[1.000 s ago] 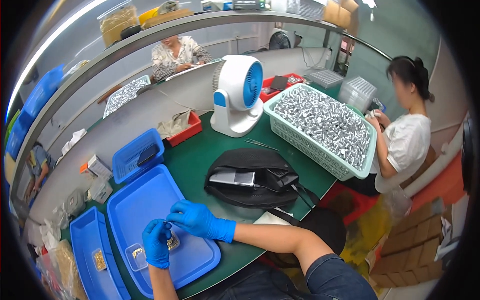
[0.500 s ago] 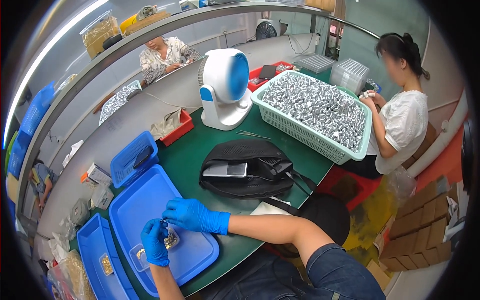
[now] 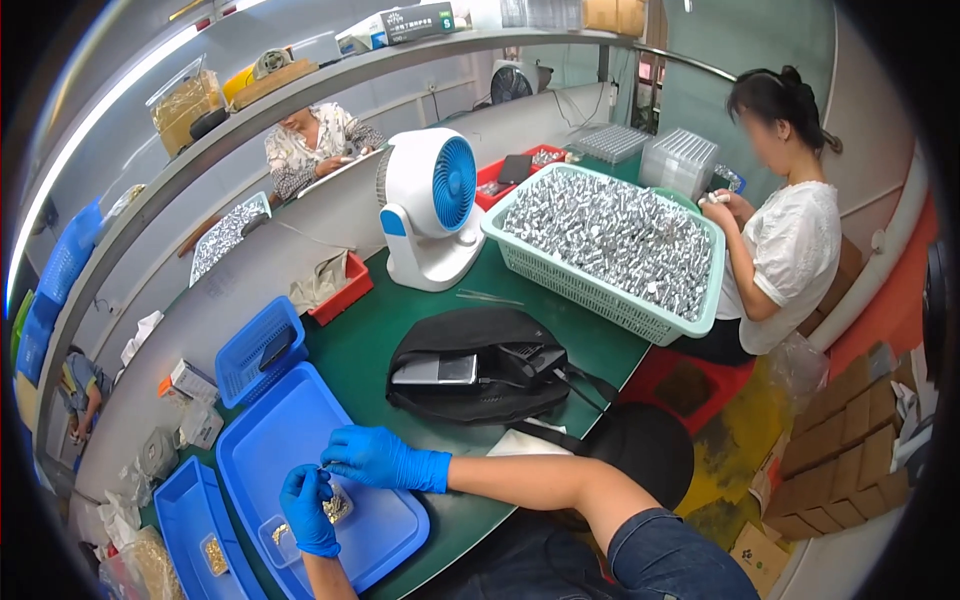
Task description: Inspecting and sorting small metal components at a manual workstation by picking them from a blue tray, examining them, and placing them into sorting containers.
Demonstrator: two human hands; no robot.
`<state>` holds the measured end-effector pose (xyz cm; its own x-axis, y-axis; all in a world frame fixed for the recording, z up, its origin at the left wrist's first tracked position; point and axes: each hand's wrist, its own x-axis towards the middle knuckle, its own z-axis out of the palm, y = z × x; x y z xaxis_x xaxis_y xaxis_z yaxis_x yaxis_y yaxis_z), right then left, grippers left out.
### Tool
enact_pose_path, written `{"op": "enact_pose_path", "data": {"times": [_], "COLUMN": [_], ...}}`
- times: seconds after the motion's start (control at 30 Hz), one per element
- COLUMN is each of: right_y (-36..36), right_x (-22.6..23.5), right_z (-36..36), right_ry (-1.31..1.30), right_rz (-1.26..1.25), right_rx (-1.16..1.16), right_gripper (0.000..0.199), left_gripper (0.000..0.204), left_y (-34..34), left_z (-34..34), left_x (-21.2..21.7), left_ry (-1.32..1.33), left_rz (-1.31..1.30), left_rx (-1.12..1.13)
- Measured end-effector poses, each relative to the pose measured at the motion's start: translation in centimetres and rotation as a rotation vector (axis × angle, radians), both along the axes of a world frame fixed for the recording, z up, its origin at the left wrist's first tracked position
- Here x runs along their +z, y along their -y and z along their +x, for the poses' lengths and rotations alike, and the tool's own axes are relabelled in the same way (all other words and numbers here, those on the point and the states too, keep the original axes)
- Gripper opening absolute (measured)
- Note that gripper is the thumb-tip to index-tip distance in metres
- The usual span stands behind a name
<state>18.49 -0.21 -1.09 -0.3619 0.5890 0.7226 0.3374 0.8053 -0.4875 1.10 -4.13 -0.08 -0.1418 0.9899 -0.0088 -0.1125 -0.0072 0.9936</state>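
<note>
Both hands wear blue gloves and meet over the large blue tray (image 3: 262,425). My left hand (image 3: 310,512) is closed, fingertips pinched together and pointing up. My right hand (image 3: 385,460) reaches in from the right, its fingertips pinched against those of the left. Something small and dark shows where the fingertips meet, too tiny to name. Beneath the hands, small clear containers stand in the tray. One container (image 3: 268,527) holds a few gold-coloured bits; another, partly hidden by my left hand, has a heap of small gold-coloured parts (image 3: 338,503).
A narrower blue tray (image 3: 185,500) with gold-coloured bits lies left. Beyond are a blue basket (image 3: 235,378), a red bin (image 3: 350,290), a white fan (image 3: 425,262) and a black bag (image 3: 480,400). A green basket (image 3: 590,298) holds silvery parts; a co-worker (image 3: 790,220) sits right.
The head view has tilted up slightly, so the far bench items sit lower and a little left in the picture. My hands stay pinched together over the tray.
</note>
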Motion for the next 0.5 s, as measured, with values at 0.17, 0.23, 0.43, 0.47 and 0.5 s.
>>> {"op": "enact_pose_path", "data": {"times": [0.17, 0.23, 0.43, 0.47, 0.5], "right_y": [-0.1, -0.2, 0.1, 0.0, 0.1], "right_x": [0.5, 0.5, 0.7, 0.9, 1.0], "right_z": [0.6, 0.9, 0.3, 0.4, 0.5], "right_ry": [-0.034, -0.032, 0.029, 0.046, 0.062], "right_rz": [-0.017, 0.017, 0.077, 0.076, 0.075], "right_rx": [0.037, 0.037, 0.01, 0.001, -0.008], "right_gripper": [0.012, 0.011, 0.01, 0.01, 0.011], "left_gripper": [0.011, 0.011, 0.011, 0.011, 0.011], "left_y": [-0.2, -0.3, -0.1, -0.2, -0.1], "left_z": [0.4, 0.4, -0.3, -0.1, 0.0], "left_x": [0.1, -0.1, 0.1, 0.3, 0.4], "left_ry": [-0.048, -0.049, -0.053, -0.067, -0.082], "left_rz": [0.059, 0.028, -0.001, 0.012, 0.026], "left_rx": [-0.024, -0.048, -0.055, -0.053, -0.051]}}
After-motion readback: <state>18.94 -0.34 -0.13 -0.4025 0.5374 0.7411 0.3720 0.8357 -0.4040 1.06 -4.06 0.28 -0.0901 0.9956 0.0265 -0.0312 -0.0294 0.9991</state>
